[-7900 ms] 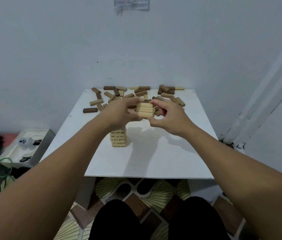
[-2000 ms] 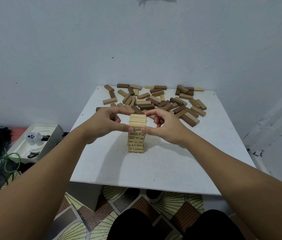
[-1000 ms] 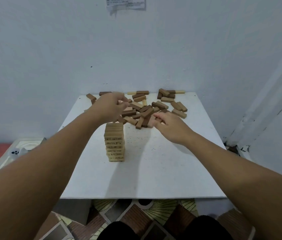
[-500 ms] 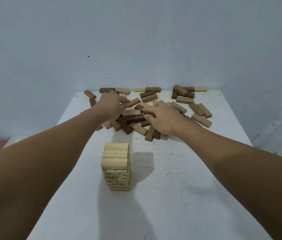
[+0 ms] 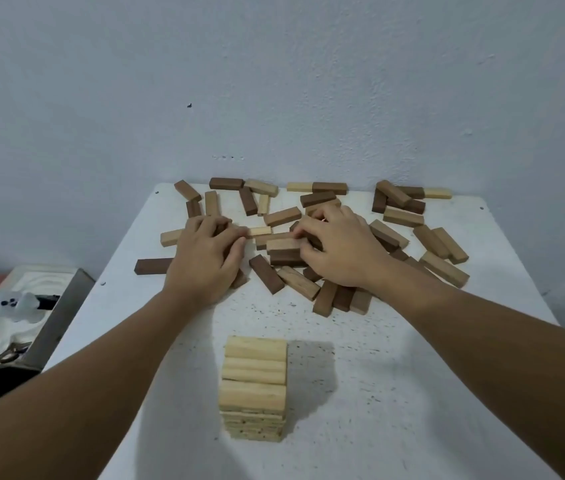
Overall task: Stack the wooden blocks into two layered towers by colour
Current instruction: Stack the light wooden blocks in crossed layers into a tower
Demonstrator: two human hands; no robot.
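A plain room in a home, by the look of it: a small white bench [image 5: 412, 393] pushed against a bare painted wall [image 5: 274, 81], game blocks [image 5: 395, 216] scattered on it, and a tray of household odds and ends [image 5: 31, 306] beside it

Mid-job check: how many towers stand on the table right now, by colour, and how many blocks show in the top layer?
Pale tower: 1
Dark tower: 0
Total towers: 1
Blocks in the pale tower's top layer: 3
Loose blocks: no sure count, since the left hand and right hand cover part of the pile.
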